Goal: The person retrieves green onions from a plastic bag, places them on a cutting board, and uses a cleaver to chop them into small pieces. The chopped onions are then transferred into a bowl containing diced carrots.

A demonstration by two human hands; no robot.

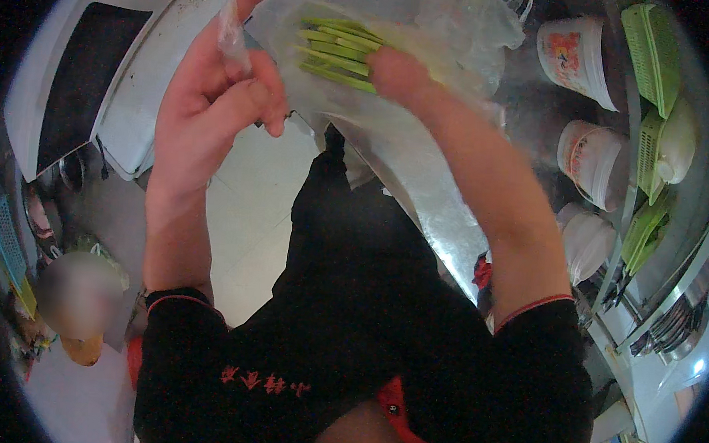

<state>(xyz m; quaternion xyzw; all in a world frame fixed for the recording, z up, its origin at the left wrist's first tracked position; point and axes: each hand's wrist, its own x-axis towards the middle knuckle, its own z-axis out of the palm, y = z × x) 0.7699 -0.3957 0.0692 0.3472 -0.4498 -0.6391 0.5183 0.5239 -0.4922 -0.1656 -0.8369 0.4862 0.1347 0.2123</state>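
Note:
A bunch of cut green vegetable stalks lies over cloudy clear plastic on the metal counter. My right hand, slightly blurred, is closed around the right end of the bunch. Left of the stalks, my left hand is raised with one finger stretched up and the others bent. A strip of clear plastic film crosses its fingers; whether they grip it is unclear. More crumpled plastic sheeting spreads beyond my right hand.
White printed buckets stand along the right. Past them, a rack holds green plastic baskets and a pale vegetable. A white appliance with a dark panel is at the left. Another person is at lower left.

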